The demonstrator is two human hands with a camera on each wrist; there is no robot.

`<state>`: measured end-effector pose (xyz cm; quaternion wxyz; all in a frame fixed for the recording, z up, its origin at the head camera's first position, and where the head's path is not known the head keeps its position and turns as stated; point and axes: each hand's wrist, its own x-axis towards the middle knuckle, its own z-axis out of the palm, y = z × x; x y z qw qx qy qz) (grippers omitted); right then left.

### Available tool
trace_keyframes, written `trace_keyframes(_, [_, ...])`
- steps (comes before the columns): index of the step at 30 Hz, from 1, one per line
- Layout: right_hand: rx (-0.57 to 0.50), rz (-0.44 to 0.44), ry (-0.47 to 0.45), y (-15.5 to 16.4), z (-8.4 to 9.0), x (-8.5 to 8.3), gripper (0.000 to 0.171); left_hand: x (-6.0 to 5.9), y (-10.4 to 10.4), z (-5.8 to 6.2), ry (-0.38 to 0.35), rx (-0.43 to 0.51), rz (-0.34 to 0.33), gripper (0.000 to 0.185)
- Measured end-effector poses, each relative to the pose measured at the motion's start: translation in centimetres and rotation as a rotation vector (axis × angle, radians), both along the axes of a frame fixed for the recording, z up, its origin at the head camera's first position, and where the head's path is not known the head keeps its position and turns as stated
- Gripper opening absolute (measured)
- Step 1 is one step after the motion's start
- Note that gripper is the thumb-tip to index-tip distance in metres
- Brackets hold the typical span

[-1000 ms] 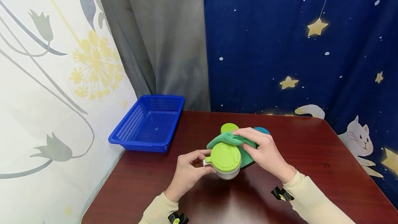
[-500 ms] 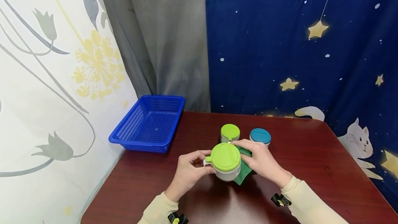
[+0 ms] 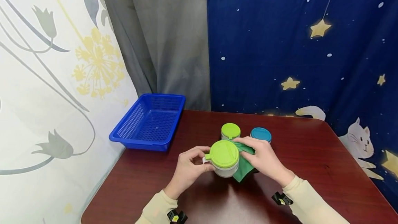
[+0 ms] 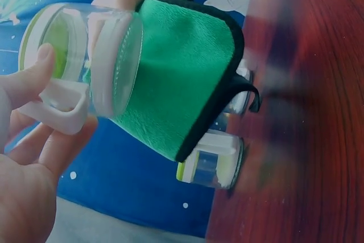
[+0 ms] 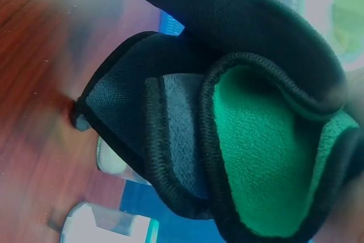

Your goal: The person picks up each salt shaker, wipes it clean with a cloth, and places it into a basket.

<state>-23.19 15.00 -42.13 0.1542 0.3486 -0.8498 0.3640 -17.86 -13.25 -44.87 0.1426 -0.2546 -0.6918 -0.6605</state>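
In the head view my left hand (image 3: 189,168) grips a clear jar with a lime-green lid (image 3: 224,154) by its white handle, raised above the table. The left wrist view shows the jar's see-through wall (image 4: 77,32) and the thumb laid along the handle (image 4: 74,106). My right hand (image 3: 265,158) pinches a green cloth (image 3: 244,168) against the jar's far right side. Dark edging and a hanging loop show on this cloth (image 4: 182,72). From the right wrist, its dark grey back (image 5: 244,27) appears folded over; the right fingers are mostly hidden there.
Behind the held jar stand a second green-lidded jar (image 3: 230,130) and a blue-lidded jar (image 3: 261,134). A blue perforated basket (image 3: 136,144) sits at the table's back left. Curtains border the dark red table (image 3: 311,155) behind and to the left.
The cloth has moved from over the jar's far rim down to its right side, along with my right hand, uncovering the two jars behind. My left hand keeps its grip almost in place.
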Motion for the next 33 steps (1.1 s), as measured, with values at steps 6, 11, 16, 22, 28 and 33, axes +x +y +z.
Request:
trace_keyframes(6, [-0.034,-0.034,0.021,0.2,0.7,0.3,0.047,-0.3,-0.2,0.3,-0.034,-0.012,0.121,0.029])
trace_keyframes(11, [-0.036,-0.03,0.05,0.1,1.1,0.8,0.048,-0.4,-0.3,0.4,-0.079,-0.026,0.241,0.027])
trace_keyframes(16, [-0.039,-0.007,0.137,-0.1,1.5,0.9,0.049,-0.4,-0.5,0.6,-0.12,-0.041,0.31,0.027])
trace_keyframes(22, [0.045,-0.05,0.382,-0.1,2.2,0.4,0.052,-0.4,-0.2,0.9,-0.137,-0.099,0.387,0.029])
trace_keyframes(28, [0.115,-0.063,0.573,-0.7,2.6,-0.3,0.048,-0.4,0.4,1.0,-0.128,-0.126,0.385,0.029])
trace_keyframes(33, [0.127,-0.022,0.66,-1.7,3.0,0.3,0.037,-0.5,0.8,1.2,-0.102,-0.133,0.373,0.028])
